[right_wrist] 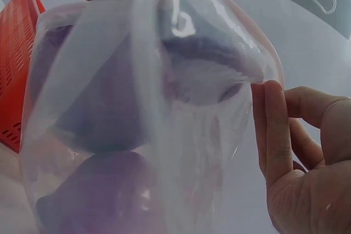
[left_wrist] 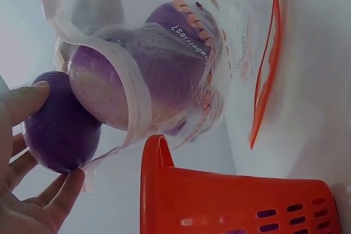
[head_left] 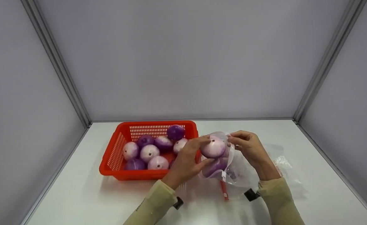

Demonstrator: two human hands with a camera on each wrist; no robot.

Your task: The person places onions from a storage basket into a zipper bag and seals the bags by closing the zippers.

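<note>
In the head view, a purple-and-white onion is gripped by the left hand at the mouth of a clear bag, whose edge is pinched by the right hand. More onions are held in a red basket alongside. In the left wrist view, the gripped onion is shown just outside the mouth — bagged onions are seen beyond. In the right wrist view, the pinched edge is shown at the fingertips.

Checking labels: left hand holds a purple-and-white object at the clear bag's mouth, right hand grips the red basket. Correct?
No: the right hand pinches the clear bag, not the basket, per the right wrist view. The rest stands.
</note>
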